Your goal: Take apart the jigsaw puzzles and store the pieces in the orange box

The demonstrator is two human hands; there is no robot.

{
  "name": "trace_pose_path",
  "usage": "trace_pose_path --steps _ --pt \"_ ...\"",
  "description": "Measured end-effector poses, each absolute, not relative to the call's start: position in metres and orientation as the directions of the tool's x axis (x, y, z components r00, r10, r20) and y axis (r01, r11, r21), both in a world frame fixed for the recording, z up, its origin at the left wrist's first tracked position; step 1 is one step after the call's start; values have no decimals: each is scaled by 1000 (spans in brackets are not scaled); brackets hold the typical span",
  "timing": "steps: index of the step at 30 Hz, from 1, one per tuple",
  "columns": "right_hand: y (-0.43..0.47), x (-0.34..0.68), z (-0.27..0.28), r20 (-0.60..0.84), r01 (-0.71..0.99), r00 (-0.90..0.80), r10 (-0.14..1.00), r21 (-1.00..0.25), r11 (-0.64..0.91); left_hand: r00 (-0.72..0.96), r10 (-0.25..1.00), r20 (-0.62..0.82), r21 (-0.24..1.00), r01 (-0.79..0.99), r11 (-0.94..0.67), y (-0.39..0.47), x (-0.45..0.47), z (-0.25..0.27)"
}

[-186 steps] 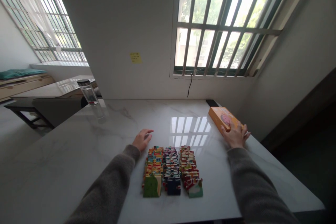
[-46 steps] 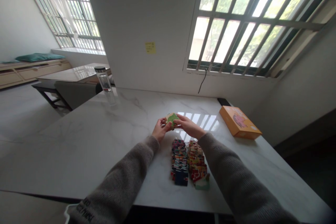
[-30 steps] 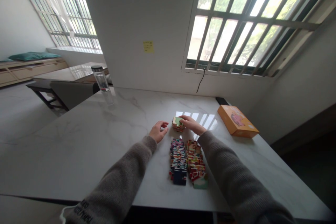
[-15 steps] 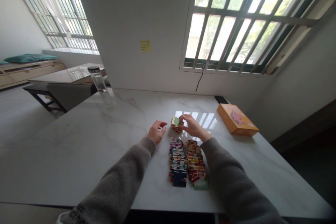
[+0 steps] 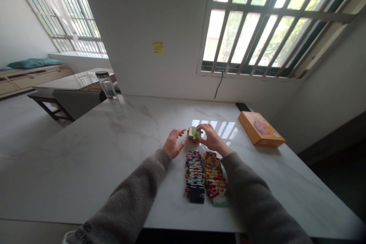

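A small stack of jigsaw puzzle pieces (image 5: 192,133), pale and green on top, stands on the white marble-patterned table. At its right side, my right hand (image 5: 211,138) pinches a green puzzle piece at the top between thumb and fingers. My left hand (image 5: 174,143) is open just left of the stack, fingers apart and pointing at it, with nothing held. Nearer to me lie two overlapping rows of puzzle pieces: a dark blue, multicoloured row (image 5: 195,177) and a red, brown and green row (image 5: 215,179) beside my right sleeve.
An orange box (image 5: 260,129) with a pink picture lies on the right of the table (image 5: 85,152). Behind it is a black object (image 5: 242,107). A glass bottle (image 5: 107,85) stands at the far left edge. A black cable (image 5: 219,85) hangs below the barred window.
My left hand has opened wider and moved slightly closer to the stack. My right hand stays at the stack, and the green piece on top has shifted slightly. The view has moved a little.
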State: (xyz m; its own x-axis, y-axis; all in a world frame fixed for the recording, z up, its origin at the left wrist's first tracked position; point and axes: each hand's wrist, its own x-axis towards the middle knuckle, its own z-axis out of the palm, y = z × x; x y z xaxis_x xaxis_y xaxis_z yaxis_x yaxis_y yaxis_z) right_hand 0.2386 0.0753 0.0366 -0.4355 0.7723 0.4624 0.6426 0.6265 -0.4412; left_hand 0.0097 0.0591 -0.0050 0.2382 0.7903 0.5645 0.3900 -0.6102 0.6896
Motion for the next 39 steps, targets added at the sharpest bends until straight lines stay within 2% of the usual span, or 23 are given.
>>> trace_pose_path --steps 5,10,13,15,17,19,24,27,30,32,34,36,39 --pt "87 247 31 467 639 -367 804 -501 583 221 797 562 697 393 -600 59 11 -8" --pt "80 248 40 504 604 -313 805 -548 578 49 863 502 824 275 -495 60 11 -6" --pt "61 239 55 506 543 -430 748 -518 661 27 926 376 924 62 -377 62 9 0" --pt "47 230 64 478 499 -557 679 -461 734 119 948 295 955 -72 -288 63 7 4" --pt "36 221 68 459 480 -631 626 -403 779 212 947 241 968 -120 -220 63 5 7" --pt "30 216 68 474 488 -630 615 -375 789 228 954 197 976 -133 -170 62 4 8" --pt "24 208 61 541 521 -499 677 -438 733 92 978 190 953 -255 -161 56 11 8" --pt "22 206 58 557 558 -486 674 -396 729 90 976 196 941 -298 -161 51 17 10" --pt "25 208 55 570 571 -489 660 -363 736 221 935 277 948 -221 -229 48 12 14" --pt "27 211 54 572 551 -501 650 -369 749 351 861 368 925 -48 -376 48 4 17" --pt "28 213 52 568 527 -520 638 -375 763 464 778 424 835 132 -534 49 -5 19" --pt "28 214 51 556 513 -546 626 -368 775 503 734 456 748 229 -622 51 -11 20" --pt "29 216 52 536 507 -565 627 -373 777 476 716 511 683 283 -674 59 -21 18"
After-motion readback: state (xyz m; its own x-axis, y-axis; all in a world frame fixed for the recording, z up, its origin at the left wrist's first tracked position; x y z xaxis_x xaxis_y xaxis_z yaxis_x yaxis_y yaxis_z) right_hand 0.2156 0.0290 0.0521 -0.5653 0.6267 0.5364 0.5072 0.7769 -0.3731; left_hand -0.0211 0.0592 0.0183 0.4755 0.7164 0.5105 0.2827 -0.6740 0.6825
